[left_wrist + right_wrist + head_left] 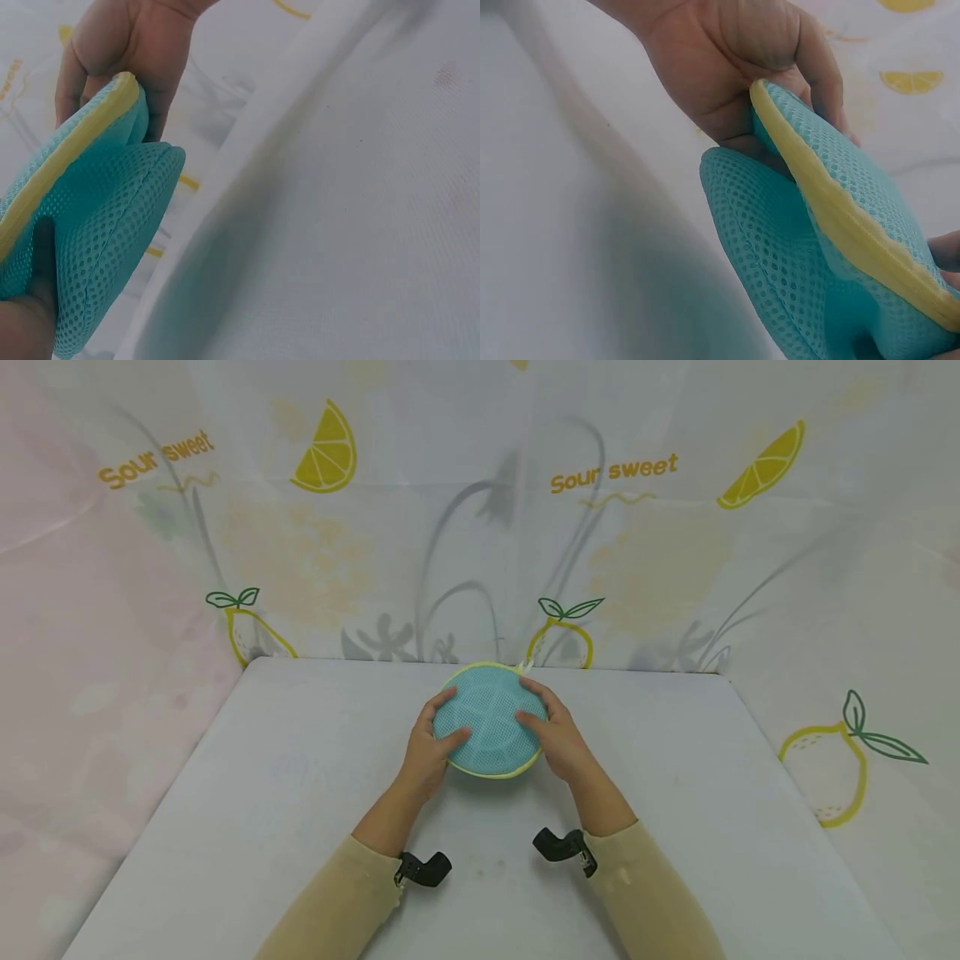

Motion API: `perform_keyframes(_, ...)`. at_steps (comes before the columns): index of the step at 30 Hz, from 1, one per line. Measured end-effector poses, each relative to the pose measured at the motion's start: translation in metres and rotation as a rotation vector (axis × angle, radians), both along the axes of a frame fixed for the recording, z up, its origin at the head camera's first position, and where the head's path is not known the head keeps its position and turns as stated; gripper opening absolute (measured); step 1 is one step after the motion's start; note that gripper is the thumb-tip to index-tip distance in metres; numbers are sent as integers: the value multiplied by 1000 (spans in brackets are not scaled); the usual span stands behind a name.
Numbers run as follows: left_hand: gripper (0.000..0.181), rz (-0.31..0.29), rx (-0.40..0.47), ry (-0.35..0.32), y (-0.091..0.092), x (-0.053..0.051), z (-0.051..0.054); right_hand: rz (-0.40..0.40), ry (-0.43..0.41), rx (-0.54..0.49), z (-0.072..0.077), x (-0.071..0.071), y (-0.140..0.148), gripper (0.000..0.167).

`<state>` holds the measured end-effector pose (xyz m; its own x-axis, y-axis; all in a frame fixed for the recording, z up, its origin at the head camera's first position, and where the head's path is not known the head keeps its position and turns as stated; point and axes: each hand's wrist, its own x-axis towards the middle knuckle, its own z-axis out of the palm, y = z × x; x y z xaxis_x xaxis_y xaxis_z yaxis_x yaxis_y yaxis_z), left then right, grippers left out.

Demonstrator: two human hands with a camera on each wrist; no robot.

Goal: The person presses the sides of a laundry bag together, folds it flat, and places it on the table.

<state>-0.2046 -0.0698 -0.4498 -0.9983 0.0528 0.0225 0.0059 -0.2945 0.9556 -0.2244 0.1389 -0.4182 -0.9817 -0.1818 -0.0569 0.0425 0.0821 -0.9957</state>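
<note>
While its thumb lies on the near face of a teal mesh pouch [491,718], the left hand [424,758] grips the pouch's left side, index finger along the rim and the other fingers behind, out of the head camera's sight. Opposite it, the right hand [564,739] holds the right side in much the same way, thumb on the mesh and index finger reaching up to the far right of the rim; each hand's thumb and fingers are parted only by the pouch between them. A yellow band [71,154] runs round the edge, and under it, in both wrist views, a rounded mesh lobe [757,232] bulges out. Just beyond the right index finger, a small whitish piece [527,667] shows at the rim, too small to make out. The pouch is held up over the middle of a white table [225,777], towards its far edge, with a soft shadow below. Nearer, tan sleeves [337,893] cover the forearms, and a black mount [426,869] sits at each cuff, pointing inward. Past the far edge hangs a pale backdrop [465,435] printed with lemons, yellow slices [327,450] and the words "Sour sweet".
</note>
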Motion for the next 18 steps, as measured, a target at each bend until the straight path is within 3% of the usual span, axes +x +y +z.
perform_keyframes(6, 76, -19, -21, -11, 0, -2, -3, -33, -22, -56, -3, -2, 0, 57)
perform_keyframes(18, 78, -3, -189, -15, -1, -6, -5, -108, -85, -211, -6, -4, 1, 60)
